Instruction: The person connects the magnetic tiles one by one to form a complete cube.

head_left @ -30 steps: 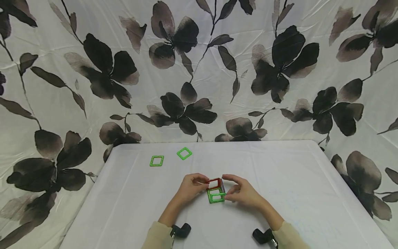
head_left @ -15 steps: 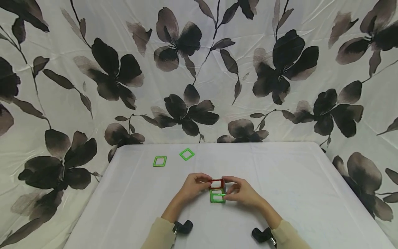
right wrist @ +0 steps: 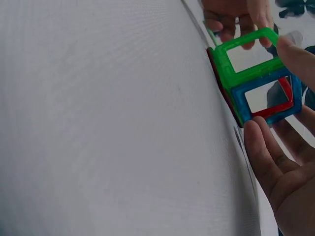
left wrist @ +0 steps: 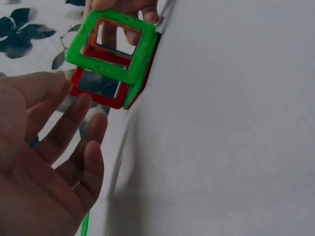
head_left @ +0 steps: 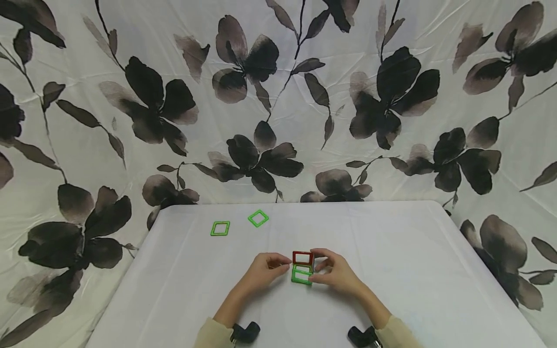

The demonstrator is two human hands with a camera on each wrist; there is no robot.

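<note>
A small box-like build of magnetic tiles stands on the white table. Its upright red tile (head_left: 302,252) is at the back, and a green tile (head_left: 300,282) faces the front. The right wrist view shows a blue tile (right wrist: 261,82) forming the side by the right hand. My right hand (head_left: 337,274) grips the build from the right, thumb at the green tile's corner and fingers behind along the blue side. My left hand (head_left: 262,271) is at the build's left, fingers loosely bent, fingertips just beside the red tile with nothing held in the left wrist view.
Two loose green square tiles lie farther back on the white table (head_left: 391,251): a left one (head_left: 220,235) and a turned one (head_left: 258,225) to its right. A floral cloth (head_left: 330,116) hangs behind the table's far edge.
The red tile, first pinched by my left hand and slanted, now stands square against the other tiles. My left fingers have let go and drawn slightly left. My right hand keeps its grip.
</note>
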